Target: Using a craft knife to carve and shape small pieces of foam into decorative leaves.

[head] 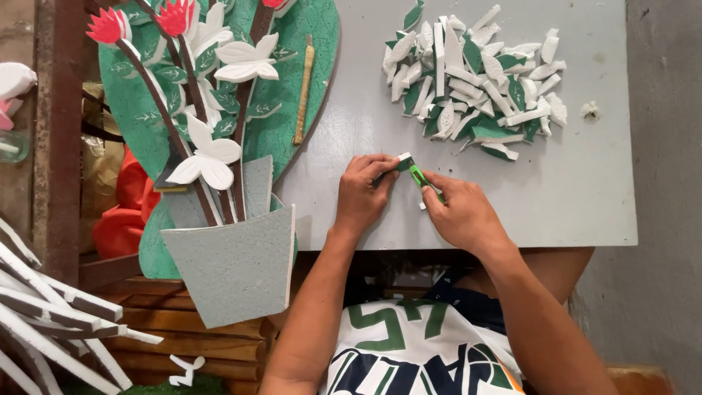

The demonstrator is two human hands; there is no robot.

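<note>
My left hand (363, 192) pinches a small green-and-white foam piece (403, 162) on the grey board (585, 190). My right hand (459, 211) grips a green utility knife (420, 178), its tip touching that piece. Both hands rest near the board's front edge. A heap of cut green-and-white foam leaf pieces (475, 80) lies farther back on the board, apart from both hands.
At the left stands a foam craft: a grey pot (230, 263) with brown stems, white flowers (208, 157) and red buds (108, 25) on a green backing. A slim wooden-handled tool (303, 91) lies on it. White foam strips (44, 314) lean at lower left.
</note>
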